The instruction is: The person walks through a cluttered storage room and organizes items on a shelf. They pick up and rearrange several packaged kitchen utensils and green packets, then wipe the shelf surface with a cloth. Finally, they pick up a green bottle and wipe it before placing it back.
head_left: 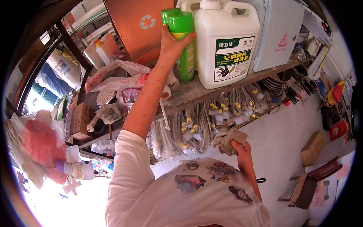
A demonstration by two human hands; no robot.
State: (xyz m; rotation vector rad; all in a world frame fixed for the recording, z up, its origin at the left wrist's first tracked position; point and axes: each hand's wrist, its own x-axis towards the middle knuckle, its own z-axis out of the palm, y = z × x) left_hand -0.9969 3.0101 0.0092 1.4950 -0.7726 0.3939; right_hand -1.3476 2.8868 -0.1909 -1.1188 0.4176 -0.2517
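My left hand (176, 41) reaches up to the shelf and closes around a green aerosol can (186, 64) with a bright green cap. The can stands upright on the shelf board, right beside a large white plastic jug (227, 28). A second green cap (165, 16) shows just behind and to the left; most of what is under it is hidden by my hand. Lower down at the right, in front of my body, my right hand (242, 148) grips a crumpled beige cloth (228, 141), held away from the shelf.
An orange bin-like panel (140, 30) stands behind the can. Past the jug is a grey metal box (278, 36). Plastic bags (121, 77) cover the shelf's left part. Bundled hoses (196, 121) with yellow fittings hang below. A brown chair (306, 189) stands at the lower right.
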